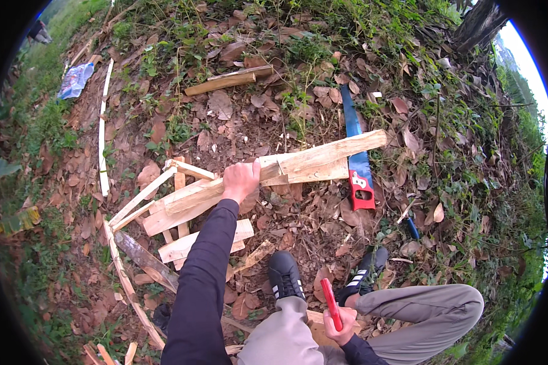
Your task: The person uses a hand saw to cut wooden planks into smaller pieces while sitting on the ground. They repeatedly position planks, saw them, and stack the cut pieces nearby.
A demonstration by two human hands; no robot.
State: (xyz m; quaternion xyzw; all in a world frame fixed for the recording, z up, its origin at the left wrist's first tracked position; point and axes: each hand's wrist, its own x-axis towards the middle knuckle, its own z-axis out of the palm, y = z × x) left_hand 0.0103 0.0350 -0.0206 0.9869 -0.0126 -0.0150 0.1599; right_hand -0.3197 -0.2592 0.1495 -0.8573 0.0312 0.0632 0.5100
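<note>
My left hand (240,181) is closed over a long, pale wooden board (329,152), its fingers wrapped across the upper edge. Beneath that board, partly covered, is another plank (319,173), and both slant up toward the right. In my right hand (341,325), low in the view near my bent knee, is a slim red stick-like tool (330,301); its exact kind cannot be made out. A handsaw with a blue blade (352,115) and red handle (362,193) lies on the ground, and the board's right end passes over its blade.
Short wood pieces (186,244) and thin strips (128,274) lie at the left. Farther off are two wood pieces (222,83), a long pale strip (105,128) and a plastic bag (76,81). A small blue object (413,228) rests among dry leaves, right of my shoes (284,274).
</note>
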